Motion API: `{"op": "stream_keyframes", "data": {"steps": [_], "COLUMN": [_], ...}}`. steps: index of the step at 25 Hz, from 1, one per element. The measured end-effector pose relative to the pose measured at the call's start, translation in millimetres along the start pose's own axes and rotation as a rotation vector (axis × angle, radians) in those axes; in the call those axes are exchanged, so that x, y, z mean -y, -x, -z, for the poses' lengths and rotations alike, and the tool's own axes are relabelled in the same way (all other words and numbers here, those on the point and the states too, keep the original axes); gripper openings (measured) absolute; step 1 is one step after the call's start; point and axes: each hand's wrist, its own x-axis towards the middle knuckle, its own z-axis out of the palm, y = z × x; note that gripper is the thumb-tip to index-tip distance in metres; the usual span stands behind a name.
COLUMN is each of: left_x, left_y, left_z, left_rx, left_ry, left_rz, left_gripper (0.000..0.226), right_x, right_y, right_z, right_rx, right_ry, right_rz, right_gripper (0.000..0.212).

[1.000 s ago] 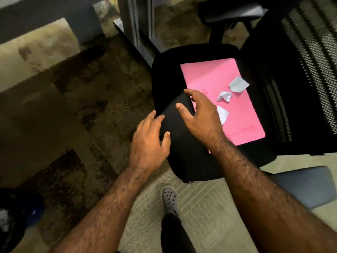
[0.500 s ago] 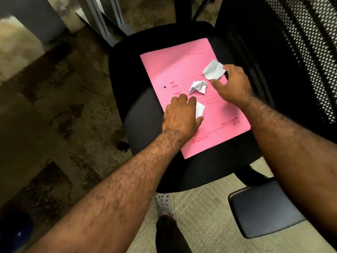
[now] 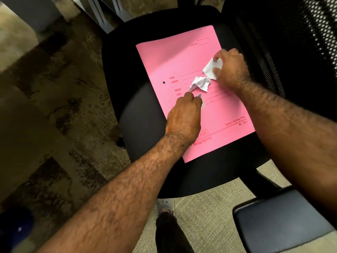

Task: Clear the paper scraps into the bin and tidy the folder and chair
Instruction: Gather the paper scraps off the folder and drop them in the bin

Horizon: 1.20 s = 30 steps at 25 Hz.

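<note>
A pink folder (image 3: 182,57) lies flat on the black seat of an office chair (image 3: 142,117). Three white paper scraps are on it. My right hand (image 3: 230,69) pinches the far scrap (image 3: 209,69) between thumb and fingers. A crumpled scrap (image 3: 199,84) lies loose in the middle of the folder, between both hands. My left hand (image 3: 184,118) is curled over the near scrap (image 3: 200,96), of which only a corner shows past the knuckles.
The chair's mesh backrest (image 3: 291,42) rises at the right and its armrest pad (image 3: 280,220) juts out at the lower right. Patterned carpet (image 3: 45,106) spreads to the left. Metal desk legs (image 3: 98,13) stand at the top. My shoe (image 3: 165,205) is under the seat's front edge.
Both hands moved from the seat's left edge onto the folder. The right hand has closed on the far scrap, and the left hand has curled over the near one.
</note>
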Motion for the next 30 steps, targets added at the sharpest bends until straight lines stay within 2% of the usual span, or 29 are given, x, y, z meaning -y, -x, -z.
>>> {"op": "stream_keyframes", "data": {"steps": [3, 5, 8, 10, 13, 16, 18, 20, 23, 27, 30], "left_x": [3, 2, 1, 2, 8, 18, 34, 54, 90, 158, 212], "left_y": [-9, -27, -55, -63, -62, -46, -26, 2, 56, 136, 201], "left_z": [9, 13, 13, 12, 12, 19, 26, 38, 62, 77, 81], "left_rx": [-0.197, -0.140, -0.012, 0.070, 0.086, 0.061, -0.076, -0.309, -0.555, -0.639, -0.653], "left_ry": [0.193, 0.189, -0.108, -0.234, -0.252, -0.130, 0.094, 0.326, 0.410, 0.542, 0.598], "left_rz": [0.009, -0.003, -0.119, -0.154, -0.160, -0.158, -0.025, 0.137, 0.226, 0.632, 0.865], "left_gripper": [0.061, 0.063, 0.037, 0.031, 0.030, 0.028, 0.020, 0.014, 0.011, 0.031, 0.037], "right_x": [1, -1, -2, -3, -5, 6, 25, 51, 106, 204, 272], "right_y": [4, 9, 20, 27, 35, 44, 52, 61, 79, 131, 179], "right_z": [-2, -4, -2, 0, 0, 0, 0, 0, -4, -18, -43], "right_rx": [-0.039, -0.029, 0.012, 0.022, 0.030, -0.024, -0.084, -0.096, 0.010, 0.267, 0.366], "right_ry": [-0.129, -0.193, -0.186, -0.187, -0.291, -0.421, -0.517, -0.662, -0.807, -0.837, -0.672], "right_rz": [-0.106, -0.161, -0.141, -0.122, -0.165, -0.223, -0.239, -0.237, -0.160, 0.064, 0.208], "right_gripper": [0.049, 0.043, 0.030, 0.028, 0.024, 0.023, 0.031, 0.039, 0.036, 0.013, 0.019]}}
